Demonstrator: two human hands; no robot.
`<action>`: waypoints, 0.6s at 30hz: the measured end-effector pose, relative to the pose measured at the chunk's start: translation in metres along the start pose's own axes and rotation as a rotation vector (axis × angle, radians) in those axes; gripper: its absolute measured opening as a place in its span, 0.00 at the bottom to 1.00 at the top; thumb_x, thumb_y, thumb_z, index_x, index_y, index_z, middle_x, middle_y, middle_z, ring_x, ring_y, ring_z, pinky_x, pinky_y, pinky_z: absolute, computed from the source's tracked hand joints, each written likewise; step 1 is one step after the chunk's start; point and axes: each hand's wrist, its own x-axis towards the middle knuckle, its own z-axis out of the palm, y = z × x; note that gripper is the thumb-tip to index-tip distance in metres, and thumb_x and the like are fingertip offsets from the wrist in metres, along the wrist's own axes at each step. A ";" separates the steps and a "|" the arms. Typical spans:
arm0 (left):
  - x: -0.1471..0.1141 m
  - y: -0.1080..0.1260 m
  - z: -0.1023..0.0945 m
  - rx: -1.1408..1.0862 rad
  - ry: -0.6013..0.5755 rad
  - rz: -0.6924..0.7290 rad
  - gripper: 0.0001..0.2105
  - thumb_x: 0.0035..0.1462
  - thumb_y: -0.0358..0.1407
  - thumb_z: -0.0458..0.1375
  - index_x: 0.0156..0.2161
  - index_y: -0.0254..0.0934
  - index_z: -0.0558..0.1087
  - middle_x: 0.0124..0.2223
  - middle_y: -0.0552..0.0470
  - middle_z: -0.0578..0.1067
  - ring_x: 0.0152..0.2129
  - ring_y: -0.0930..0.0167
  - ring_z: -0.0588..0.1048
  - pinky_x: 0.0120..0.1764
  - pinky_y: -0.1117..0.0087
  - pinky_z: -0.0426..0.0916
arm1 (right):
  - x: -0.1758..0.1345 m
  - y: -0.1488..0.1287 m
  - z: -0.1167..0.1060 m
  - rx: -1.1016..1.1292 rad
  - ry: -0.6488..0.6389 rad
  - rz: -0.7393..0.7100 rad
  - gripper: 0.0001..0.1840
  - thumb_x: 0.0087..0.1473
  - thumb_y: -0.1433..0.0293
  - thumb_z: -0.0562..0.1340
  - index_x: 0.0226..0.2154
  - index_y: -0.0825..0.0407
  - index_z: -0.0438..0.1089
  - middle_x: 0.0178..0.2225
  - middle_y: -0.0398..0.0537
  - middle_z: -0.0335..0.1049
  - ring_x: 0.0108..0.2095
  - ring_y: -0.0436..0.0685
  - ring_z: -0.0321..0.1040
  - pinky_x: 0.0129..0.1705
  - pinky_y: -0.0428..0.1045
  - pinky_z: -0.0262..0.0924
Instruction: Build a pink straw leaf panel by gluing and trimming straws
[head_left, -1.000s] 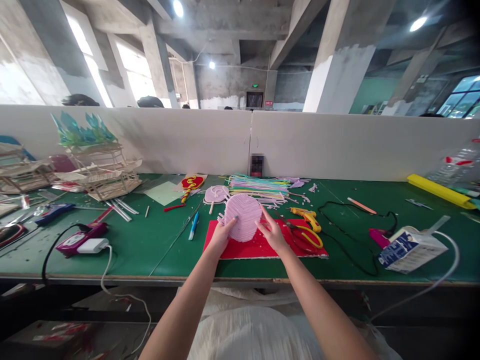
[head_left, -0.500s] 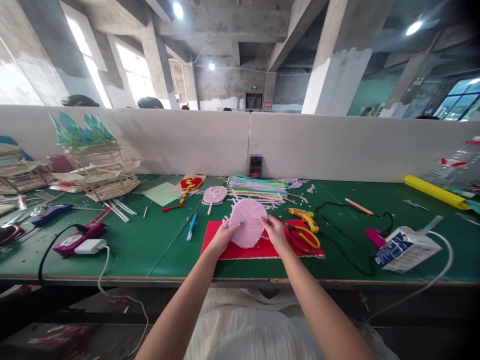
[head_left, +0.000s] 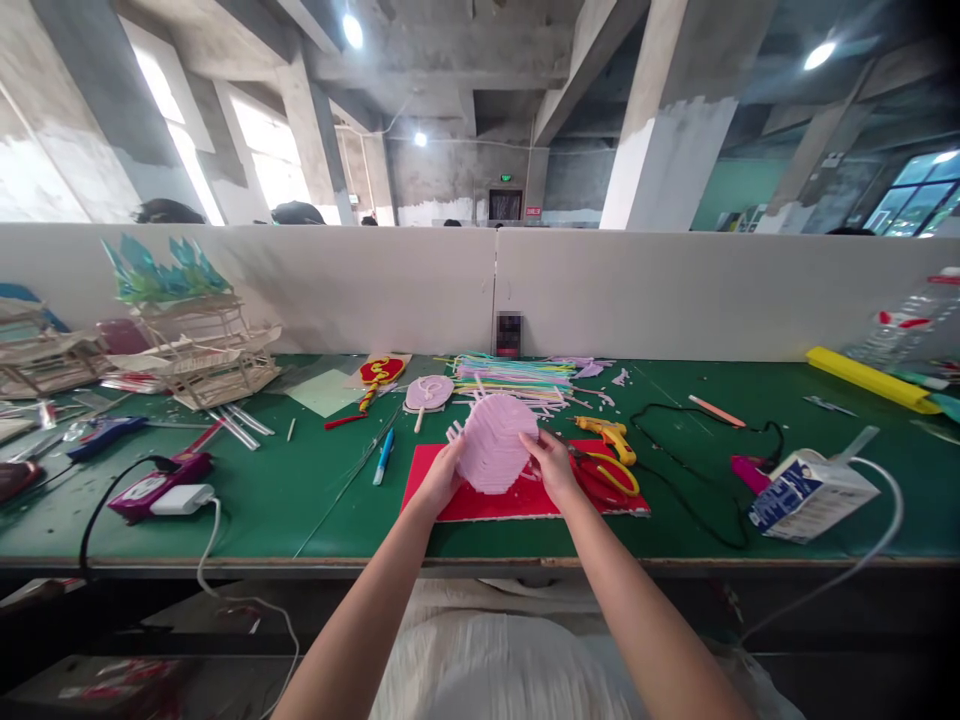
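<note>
A roundish pink panel [head_left: 496, 444] of strips laid side by side is held up between my two hands, with a few strip ends jutting from its upper left edge. My left hand [head_left: 444, 480] grips its left edge, closed on it. On the opposite edge, my right hand [head_left: 551, 466] pinches the panel between thumb and fingers. Beneath lies a red board [head_left: 427, 485] on the green table. Scissors with red and yellow handles [head_left: 611, 475] rest on the board's right part, and a yellow glue gun [head_left: 609, 438] lies just behind them.
Behind the panel lie a pile of coloured strips [head_left: 517, 375], a pink fan-shaped piece [head_left: 429, 393] and a red-yellow one [head_left: 381, 372]. A blue pen [head_left: 383, 457] is left of the board. A power strip [head_left: 159, 485], stick model [head_left: 202, 350] and drink carton [head_left: 810, 495] stand farther out.
The panel has tilted and turned slightly, and my left thumb has slipped from its front face toward the edge. My right hand keeps its hold.
</note>
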 end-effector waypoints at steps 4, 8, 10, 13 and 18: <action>-0.001 0.002 0.000 0.036 -0.053 0.023 0.21 0.45 0.45 0.67 0.42 0.34 0.74 0.37 0.46 0.79 0.35 0.64 0.78 0.37 0.67 0.72 | 0.002 -0.002 0.001 0.092 0.060 0.009 0.21 0.40 0.54 0.68 0.35 0.49 0.72 0.30 0.42 0.74 0.20 0.47 0.63 0.18 0.44 0.55; -0.004 0.004 0.001 0.099 -0.002 0.097 0.20 0.40 0.38 0.70 0.40 0.34 0.75 0.37 0.48 0.79 0.32 0.67 0.78 0.34 0.71 0.70 | 0.002 -0.001 0.001 0.196 -0.001 0.039 0.19 0.39 0.58 0.70 0.37 0.47 0.74 0.39 0.44 0.76 0.38 0.56 0.72 0.31 0.47 0.67; -0.006 0.005 0.002 0.101 0.004 0.072 0.18 0.41 0.37 0.68 0.40 0.34 0.75 0.36 0.48 0.80 0.31 0.66 0.78 0.32 0.71 0.70 | 0.003 0.000 0.000 0.271 0.012 0.065 0.17 0.43 0.57 0.68 0.36 0.47 0.74 0.40 0.45 0.76 0.44 0.59 0.71 0.39 0.51 0.68; -0.008 0.005 0.003 0.097 -0.052 0.020 0.17 0.41 0.34 0.66 0.40 0.33 0.76 0.34 0.48 0.80 0.31 0.66 0.78 0.30 0.73 0.69 | 0.005 0.000 -0.002 0.311 0.123 0.076 0.18 0.44 0.54 0.66 0.33 0.49 0.74 0.38 0.47 0.77 0.45 0.60 0.71 0.42 0.53 0.67; -0.008 0.010 0.003 -0.027 -0.048 -0.009 0.13 0.44 0.36 0.65 0.38 0.35 0.75 0.31 0.52 0.79 0.26 0.71 0.77 0.28 0.73 0.70 | 0.004 -0.004 -0.004 0.252 0.082 0.059 0.17 0.41 0.56 0.68 0.31 0.50 0.73 0.29 0.45 0.75 0.32 0.59 0.72 0.31 0.51 0.66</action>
